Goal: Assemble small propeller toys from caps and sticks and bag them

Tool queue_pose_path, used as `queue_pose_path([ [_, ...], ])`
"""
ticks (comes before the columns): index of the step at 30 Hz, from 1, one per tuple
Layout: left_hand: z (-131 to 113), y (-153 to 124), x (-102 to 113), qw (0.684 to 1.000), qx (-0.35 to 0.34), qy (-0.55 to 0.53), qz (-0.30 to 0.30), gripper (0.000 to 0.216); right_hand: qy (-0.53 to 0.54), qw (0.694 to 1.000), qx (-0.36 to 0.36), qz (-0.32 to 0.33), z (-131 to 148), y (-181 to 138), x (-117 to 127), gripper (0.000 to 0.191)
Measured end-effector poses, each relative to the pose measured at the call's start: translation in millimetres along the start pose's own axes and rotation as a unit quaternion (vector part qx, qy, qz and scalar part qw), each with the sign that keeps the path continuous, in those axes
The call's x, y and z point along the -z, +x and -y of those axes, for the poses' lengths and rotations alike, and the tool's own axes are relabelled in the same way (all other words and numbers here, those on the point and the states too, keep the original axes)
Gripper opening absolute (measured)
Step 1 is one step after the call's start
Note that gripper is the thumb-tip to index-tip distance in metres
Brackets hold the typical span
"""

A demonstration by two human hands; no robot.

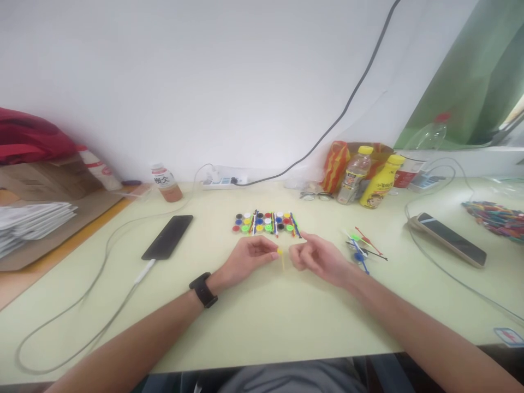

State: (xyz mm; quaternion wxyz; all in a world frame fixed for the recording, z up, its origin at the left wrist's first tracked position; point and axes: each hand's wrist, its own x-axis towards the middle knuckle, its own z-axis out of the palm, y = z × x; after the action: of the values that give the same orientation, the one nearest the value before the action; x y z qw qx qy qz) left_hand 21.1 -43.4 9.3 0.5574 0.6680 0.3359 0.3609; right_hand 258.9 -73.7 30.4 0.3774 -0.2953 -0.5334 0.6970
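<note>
My left hand [256, 254], wearing a black watch on its wrist, pinches a small yellow plastic piece [280, 252] with a thin stem pointing down. Just right of it, my right hand [315, 257] is closed, its fingers curled; whether anything is inside is hidden. Beyond both hands lie rows of small round coloured caps [259, 222], with thin coloured sticks [275, 224] between the groups. To the right of my right hand is a loose heap of arrow-like pieces [361, 252] in blue, green, red, black and white, some with round caps on them.
A black phone [167, 237] on a charging cable lies left; another phone [450, 238] lies right, near a pile of coloured sticks [497, 219]. Bottles [379, 183], glasses [316, 195] and a power strip [225, 182] line the wall. A drink bottle [167, 184] stands back left.
</note>
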Motion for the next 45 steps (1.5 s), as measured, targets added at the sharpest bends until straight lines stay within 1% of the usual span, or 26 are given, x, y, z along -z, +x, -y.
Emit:
queue_pose_path([
  [1, -0.4, -0.1, 0.1, 1.0, -0.001, 0.003, -0.003, 0.029, 0.003, 1.0, 0.003, 0.019, 1.6, -1.0, 1.2, 0.07],
  [2, -0.9, -0.2, 0.1, 1.0, -0.001, 0.005, -0.005, 0.028, -0.004, 1.0, 0.015, 0.013, 2.6, -1.5, 1.9, 0.07],
  [3, -1.5, -0.2, 0.1, 1.0, -0.001, 0.005, -0.006, 0.028, -0.018, 0.999, 0.031, -0.013, 2.7, -1.4, 2.0, 0.066],
  [6, -2.9, -0.3, -0.3, 1.0, 0.002, 0.005, -0.005, 0.027, -0.089, 0.99, 0.063, -0.095, -0.9, 1.9, -0.7, 0.045],
  [7, -3.0, -0.3, -0.6, 1.0, 0.001, 0.003, -0.004, 0.026, -0.116, 0.984, 0.07, -0.113, -3.1, 3.4, -2.0, 0.042],
  [9, -3.0, -0.4, -1.0, 1.0, -0.003, -0.003, 0.003, 0.025, -0.168, 0.973, 0.084, -0.13, -8.0, 6.1, -4.2, 0.042],
  [12, -2.6, -0.7, -1.5, 1.0, -0.008, -0.019, 0.013, 0.025, -0.223, 0.963, 0.097, -0.121, -14.8, 8.2, -4.9, 0.043],
  [16, -3.8, -1.0, -1.9, 0.999, -0.009, -0.033, 0.017, 0.025, -0.25, 0.958, 0.099, -0.103, -19.5, 8.4, -3.8, 0.037],
  [19, -4.8, -1.1, -1.9, 0.999, -0.008, -0.031, 0.022, 0.025, -0.246, 0.958, 0.102, -0.103, -19.3, 8.1, -4.4, 0.039],
  [21, -4.6, -1.0, -1.7, 1.0, -0.007, -0.025, 0.018, 0.025, -0.224, 0.963, 0.105, -0.111, -17.1, 7.3, -4.8, 0.042],
  [23, -4.1, -0.8, -1.3, 1.0, -0.004, -0.02, 0.01, 0.026, -0.19, 0.968, 0.104, -0.123, -12.9, 5.4, -4.0, 0.038],
  [24, -3.8, -0.7, -1.2, 1.0, -0.003, -0.018, 0.005, 0.026, -0.175, 0.973, 0.097, -0.114, -10.2, 4.0, -3.1, 0.038],
  [25, -3.6, -0.6, -1.0, 1.0, -0.002, -0.015, 0.002, 0.026, -0.163, 0.979, 0.085, -0.089, -7.1, 2.3, -2.0, 0.044],
  [27, -3.4, -0.2, -0.8, 1.0, -0.002, -0.007, -0.004, 0.026, -0.152, 0.986, 0.06, -0.015, -1.3, -1.1, 0.3, 0.066],
  [28, -3.4, -0.1, -0.7, 1.0, -0.002, -0.004, -0.006, 0.027, -0.152, 0.987, 0.056, 0.014, 0.9, -2.3, 1.1, 0.071],
  [29, -3.4, 0.1, -0.6, 1.0, -0.001, -0.003, -0.009, 0.027, -0.154, 0.986, 0.061, 0.025, 2.4, -2.9, 1.5, 0.072],
  [30, -3.5, 0.1, -0.6, 1.0, 0.001, -0.003, -0.01, 0.027, -0.158, 0.985, 0.071, 0.014, 3.0, -2.8, 1.5, 0.068],
  [33, -3.6, 0.0, -0.5, 1.0, 0.001, -0.008, -0.007, 0.026, -0.169, 0.978, 0.095, -0.077, -0.1, 0.9, -0.2, 0.045],
  [34, -3.6, -0.1, -0.5, 1.0, -0.001, -0.01, -0.005, 0.026, -0.175, 0.975, 0.096, -0.102, -2.3, 2.7, -0.8, 0.041],
  [36, -3.7, -0.4, -0.6, 1.0, -0.006, -0.014, 0.0, 0.026, -0.197, 0.966, 0.099, -0.132, -7.4, 5.8, -1.7, 0.039],
  [38, -4.1, -0.5, -0.9, 1.0, -0.011, -0.016, 0.004, 0.025, -0.221, 0.961, 0.101, -0.134, -12.5, 7.6, -1.9, 0.04],
  [40, -4.7, -0.5, -1.4, 1.0, -0.014, -0.017, 0.005, 0.024, -0.236, 0.959, 0.103, -0.121, -16.4, 8.1, -1.5, 0.04],
  [43, -6.0, -0.5, -1.9, 1.0, -0.015, -0.02, 0.006, 0.024, -0.256, 0.955, 0.108, -0.104, -19.4, 7.8, -0.7, 0.036],
  [45, -6.6, -0.5, -2.1, 1.0, -0.015, -0.021, 0.006, 0.024, -0.269, 0.951, 0.113, -0.104, -19.5, 7.6, -0.5, 0.035],
])
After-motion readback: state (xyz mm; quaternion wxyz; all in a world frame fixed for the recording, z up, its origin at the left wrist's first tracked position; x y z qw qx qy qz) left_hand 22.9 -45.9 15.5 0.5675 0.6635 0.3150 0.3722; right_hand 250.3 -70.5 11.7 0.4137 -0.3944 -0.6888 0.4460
